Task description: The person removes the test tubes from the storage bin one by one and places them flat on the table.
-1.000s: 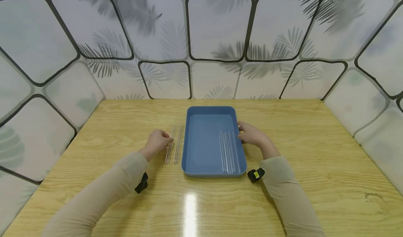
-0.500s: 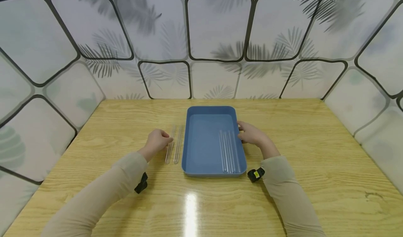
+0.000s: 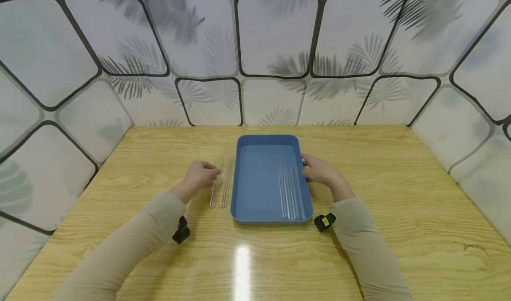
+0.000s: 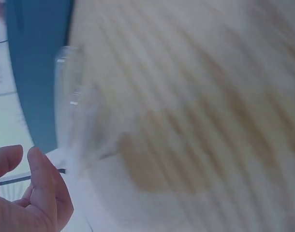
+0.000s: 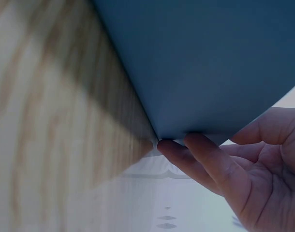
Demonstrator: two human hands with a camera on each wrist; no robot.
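Two clear test tubes, the left one and the right one, lie side by side on the table, just left of a blue tray. My left hand hovers at the left tube; the left wrist view shows a gap between thumb and forefinger, with nothing in it. There the tubes look blurred, beyond the fingertips. Several more test tubes lie lengthwise along the tray's right side. My right hand rests its extended fingers against the outside of the tray's right wall.
The wooden table spreads out on both sides of the tray and in front of it. A patterned curtain rises behind the table's far edge. Each sleeve cuff has a small black camera below it.
My left hand has shifted slightly up and away from the left test tube, which stays on the table. The right hand, tray and other tubes have not moved.
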